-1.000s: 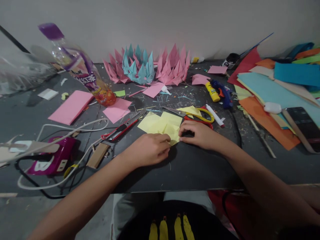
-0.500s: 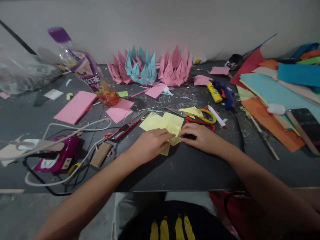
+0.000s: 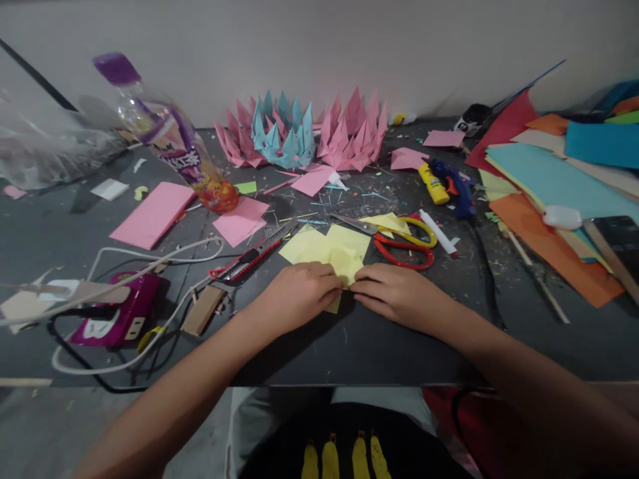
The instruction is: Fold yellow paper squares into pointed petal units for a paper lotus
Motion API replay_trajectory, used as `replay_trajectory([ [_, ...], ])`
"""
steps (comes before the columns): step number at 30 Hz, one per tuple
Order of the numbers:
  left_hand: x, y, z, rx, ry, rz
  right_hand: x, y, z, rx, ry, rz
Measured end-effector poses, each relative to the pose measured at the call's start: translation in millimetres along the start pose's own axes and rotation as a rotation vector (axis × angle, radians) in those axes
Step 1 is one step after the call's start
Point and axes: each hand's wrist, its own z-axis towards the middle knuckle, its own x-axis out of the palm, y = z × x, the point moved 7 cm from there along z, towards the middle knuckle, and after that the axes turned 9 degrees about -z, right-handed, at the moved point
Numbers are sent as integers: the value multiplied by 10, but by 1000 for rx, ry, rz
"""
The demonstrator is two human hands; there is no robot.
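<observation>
Between my two hands is a small piece of yellow paper [image 3: 348, 265], partly folded and mostly covered by fingers. My left hand [image 3: 305, 291] pinches its left side, fingers curled. From the right, my right hand [image 3: 394, 291] grips its near edge, thumb and fingertips pressed together. The fingertips of both hands almost meet at the fold. Flat yellow sheets [image 3: 308, 243] lie just beyond and partly under the hands. Behind my right hand are open scissors [image 3: 405, 243] with red and yellow handles. A red box cutter [image 3: 253, 256] lies beyond my left hand.
Folded pink [image 3: 355, 136] and blue [image 3: 283, 136] paper crowns stand along the wall. A drink bottle [image 3: 172, 143] rises at the back left, with a purple power strip [image 3: 122, 309] and cables nearer. At right are a glue gun [image 3: 460, 189], coloured paper [image 3: 549, 246] and a phone [image 3: 616, 243].
My right hand has moved slightly left and nearer to me, its fingers closing along the paper's near edge. My left hand stays almost in place. The view has shifted a little.
</observation>
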Motion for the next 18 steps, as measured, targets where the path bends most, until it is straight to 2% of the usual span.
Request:
replay_trajectory([
  [3,7,4,2,-63,-101,-84,11,-29,10,88,-16,38],
  [7,8,29,-18,-150,-218,-411,49,-141,10,243,-32,200],
  [11,-32,83,-36,-219,-257,-740,92,-177,19,246,10,349],
  [13,-120,121,-50,-222,-325,-739,99,-162,23,196,44,366],
  [16,-277,149,-77,-167,-443,-549,76,-131,24,119,60,327],
  [18,-309,119,-70,-92,-436,-429,53,-114,21,78,56,292],
])
